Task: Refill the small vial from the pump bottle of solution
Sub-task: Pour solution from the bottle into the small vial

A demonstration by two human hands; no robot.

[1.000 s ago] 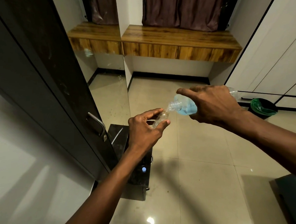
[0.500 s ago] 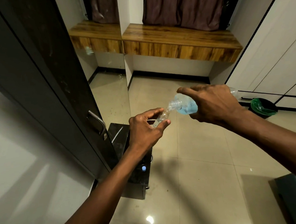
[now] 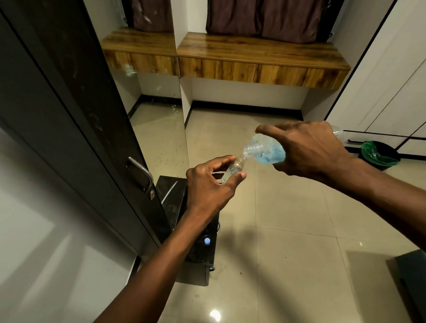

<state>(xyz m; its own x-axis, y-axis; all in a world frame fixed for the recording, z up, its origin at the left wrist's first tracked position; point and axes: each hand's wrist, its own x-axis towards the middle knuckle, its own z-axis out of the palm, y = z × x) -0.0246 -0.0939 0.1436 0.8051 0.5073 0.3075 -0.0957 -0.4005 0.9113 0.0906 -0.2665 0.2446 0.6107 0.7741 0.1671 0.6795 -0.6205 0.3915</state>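
My left hand [image 3: 209,183] grips a small clear vial [image 3: 233,170], tilted with its open mouth up and to the right. My right hand [image 3: 307,149] holds a clear bottle of blue solution [image 3: 265,150] tipped on its side, pump head off. Its threaded neck touches the vial's mouth. The blue liquid pools in the lower half of the bottle. Most of the bottle's body is hidden under my right hand; only its base shows past the wrist.
Below my left arm stands a small black stand [image 3: 198,238] with a little blue cap [image 3: 207,240] on it. A dark cabinet door with a metal handle [image 3: 141,173] is at left. A green-lined bin [image 3: 379,154] sits at right, a wooden shelf [image 3: 258,57] behind.
Both hands have stayed together almost unmoved; the bottle neck stays at the vial's mouth. The view has shifted slightly.
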